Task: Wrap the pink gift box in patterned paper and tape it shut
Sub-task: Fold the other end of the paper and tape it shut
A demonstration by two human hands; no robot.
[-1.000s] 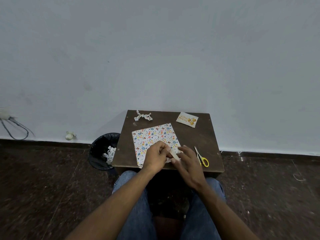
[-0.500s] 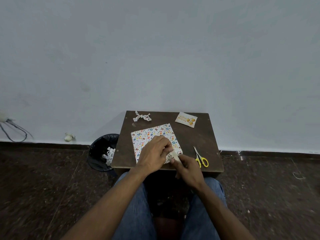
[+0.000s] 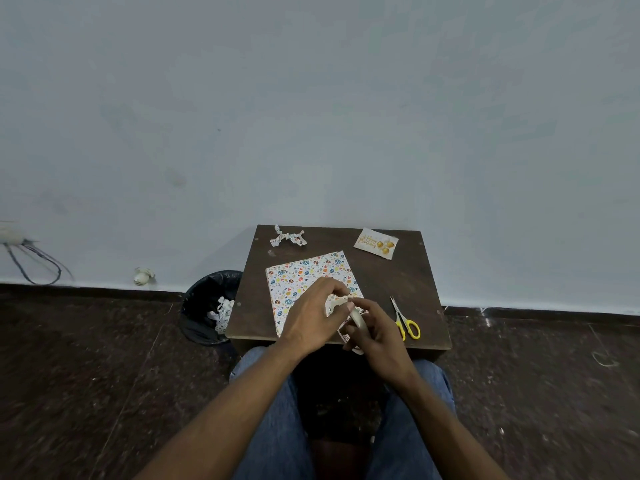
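The gift box (image 3: 304,275), covered in white paper with coloured egg and heart prints, lies flat on the small dark brown table (image 3: 408,282). No pink shows. My right hand (image 3: 377,332) grips a roll of tape (image 3: 358,323) at the box's near right corner. My left hand (image 3: 311,318) hovers over the box's near edge, its fingers pinching the loose end of the tape beside the roll. Both hands hide the box's near right part.
Yellow-handled scissors (image 3: 407,323) lie right of my hands. A paper bow (image 3: 288,236) and a birthday card (image 3: 376,243) sit at the table's far edge. A black bin (image 3: 207,306) with paper scraps stands left of the table. My knees are under the near edge.
My right hand has drawn back toward me with the tape roll. My left hand has shifted right, and its fingers now pinch the tape end.
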